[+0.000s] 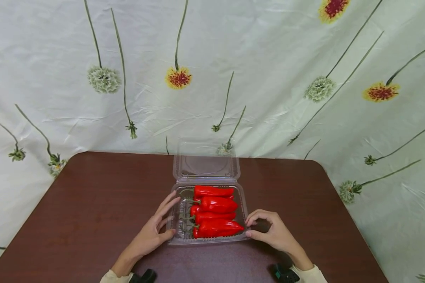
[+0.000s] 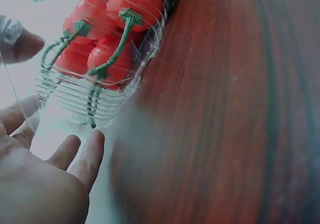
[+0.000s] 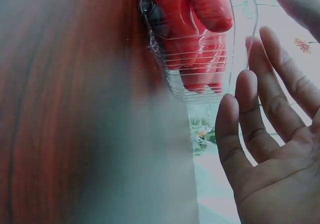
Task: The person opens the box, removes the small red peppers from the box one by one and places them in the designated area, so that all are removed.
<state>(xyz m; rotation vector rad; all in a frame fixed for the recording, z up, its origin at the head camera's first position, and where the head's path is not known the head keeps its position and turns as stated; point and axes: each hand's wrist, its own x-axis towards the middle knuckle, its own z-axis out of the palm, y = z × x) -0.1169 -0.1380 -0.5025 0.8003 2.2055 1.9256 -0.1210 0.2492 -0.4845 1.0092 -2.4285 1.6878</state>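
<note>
A clear plastic clamshell box (image 1: pixel 212 241) sits on the table, its lid (image 1: pixel 207 166) swung up and back. Several red peppers (image 1: pixel 219 204) with green stems lie in the box side by side, stems to the left and tips to the right. My left hand (image 1: pixel 154 232) is at the box's left side, fingers extended and thumb at the near left corner. At the right side is my right hand (image 1: pixel 274 232), fingertips and thumb right at the rim by the nearest pepper's tip. The left wrist view shows the stems (image 2: pixel 120 43) through the ribbed wall.
The dark brown wooden table (image 1: pixel 109 196) has rounded far corners. Behind it hangs a white cloth (image 1: pixel 269 59) printed with flowers, and the raised lid overlaps it in the head view. Black wrist straps (image 1: pixel 286 274) show at the near edge.
</note>
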